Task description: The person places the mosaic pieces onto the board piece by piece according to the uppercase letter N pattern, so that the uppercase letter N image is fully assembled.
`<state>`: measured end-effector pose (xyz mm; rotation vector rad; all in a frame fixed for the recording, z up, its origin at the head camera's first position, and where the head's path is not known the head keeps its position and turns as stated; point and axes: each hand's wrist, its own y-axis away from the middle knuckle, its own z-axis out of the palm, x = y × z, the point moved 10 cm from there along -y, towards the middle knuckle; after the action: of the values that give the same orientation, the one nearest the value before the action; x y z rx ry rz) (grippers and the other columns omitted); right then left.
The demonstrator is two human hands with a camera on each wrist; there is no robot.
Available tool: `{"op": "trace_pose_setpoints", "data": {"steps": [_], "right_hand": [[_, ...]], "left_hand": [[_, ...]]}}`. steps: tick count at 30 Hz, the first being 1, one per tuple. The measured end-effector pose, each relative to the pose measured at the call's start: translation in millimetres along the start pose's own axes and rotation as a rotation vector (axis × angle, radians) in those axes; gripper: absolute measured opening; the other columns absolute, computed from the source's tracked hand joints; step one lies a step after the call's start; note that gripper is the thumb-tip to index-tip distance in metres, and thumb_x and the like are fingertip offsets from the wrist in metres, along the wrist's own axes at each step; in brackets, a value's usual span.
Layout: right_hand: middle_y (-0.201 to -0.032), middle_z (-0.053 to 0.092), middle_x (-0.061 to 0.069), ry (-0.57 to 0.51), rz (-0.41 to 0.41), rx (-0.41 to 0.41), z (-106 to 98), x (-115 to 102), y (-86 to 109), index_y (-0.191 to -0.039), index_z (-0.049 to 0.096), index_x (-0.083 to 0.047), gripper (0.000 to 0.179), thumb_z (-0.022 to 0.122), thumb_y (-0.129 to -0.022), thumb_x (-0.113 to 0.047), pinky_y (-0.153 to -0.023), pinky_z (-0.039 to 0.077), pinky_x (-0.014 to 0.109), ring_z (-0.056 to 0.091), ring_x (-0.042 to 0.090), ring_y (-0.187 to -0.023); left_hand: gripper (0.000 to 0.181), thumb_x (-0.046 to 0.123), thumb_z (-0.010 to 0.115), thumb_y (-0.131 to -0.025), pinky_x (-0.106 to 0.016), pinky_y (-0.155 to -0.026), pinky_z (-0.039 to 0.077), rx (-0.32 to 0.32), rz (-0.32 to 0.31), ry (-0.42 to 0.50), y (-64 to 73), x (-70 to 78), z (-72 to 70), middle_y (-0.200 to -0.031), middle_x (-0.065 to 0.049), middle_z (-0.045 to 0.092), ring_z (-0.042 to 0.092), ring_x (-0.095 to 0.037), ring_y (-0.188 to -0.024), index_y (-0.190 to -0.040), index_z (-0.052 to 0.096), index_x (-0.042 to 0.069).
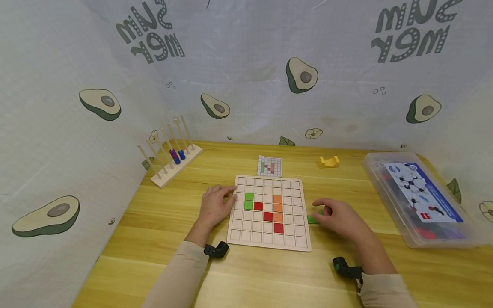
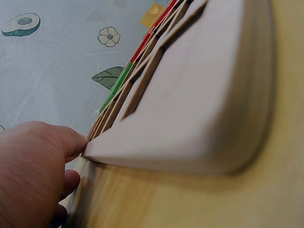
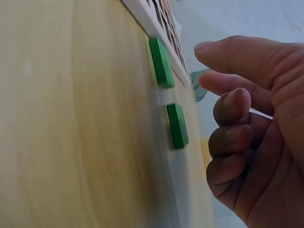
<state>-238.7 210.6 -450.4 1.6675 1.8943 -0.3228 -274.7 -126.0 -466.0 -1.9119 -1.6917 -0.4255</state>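
A pale wooden grid board (image 1: 240, 236) lies flat in the middle of the table. Two green tiles (image 1: 249, 196), three red tiles (image 1: 267, 217) and three orange tiles (image 1: 277, 208) sit in its squares. At the board's left edge rests my left hand (image 1: 215, 206), its fingertips touching the rim. My right hand (image 1: 339, 218) hovers just right of the board with nothing in it; thumb and index finger are apart, the other fingers loosely bent. Beside the board in the right wrist view are two loose green tiles, one bright (image 3: 162, 62) and one darker (image 3: 177, 126).
Behind the board lies a small printed pattern card (image 1: 269, 167). A wooden peg stand (image 1: 167, 179) with several purple and blue beads is at the back left. A yellow curved block (image 1: 328, 162) stands at the back right, and a clear plastic box (image 1: 423, 196) occupies the right side.
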Motion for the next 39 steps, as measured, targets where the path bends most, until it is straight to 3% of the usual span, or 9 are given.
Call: {"op": "trace_pose_setpoints", "data": {"steps": [12, 39], "right_hand": [[-0.077, 0.051, 0.002, -0.058, 0.0, -0.07, 9, 14, 7.3, -0.123, 0.067, -0.009, 0.038, 0.076, -0.091, -0.028, -0.055, 0.036, 0.027, 0.047, 0.016, -0.064], [-0.074, 0.049, 0.001, -0.014, -0.032, -0.076, 11, 13, 9.4, -0.118, 0.067, -0.008, 0.027, 0.071, -0.095, -0.023, -0.056, 0.034, 0.027, 0.045, 0.015, -0.062]], "left_hand": [[0.034, 0.033, 0.066, -0.098, -0.038, -0.083, 0.038, -0.002, -0.007, -0.002, 0.7, -1.1, -1.3, -0.107, -0.003, 0.069, 0.053, -0.022, -0.096, -0.13, 0.072, 0.024], [0.034, 0.033, 0.065, -0.098, -0.039, -0.084, 0.039, -0.004, -0.01, -0.004, 0.7, -0.8, 0.3, -0.107, -0.003, 0.07, 0.054, -0.023, -0.098, -0.13, 0.072, 0.024]]}}
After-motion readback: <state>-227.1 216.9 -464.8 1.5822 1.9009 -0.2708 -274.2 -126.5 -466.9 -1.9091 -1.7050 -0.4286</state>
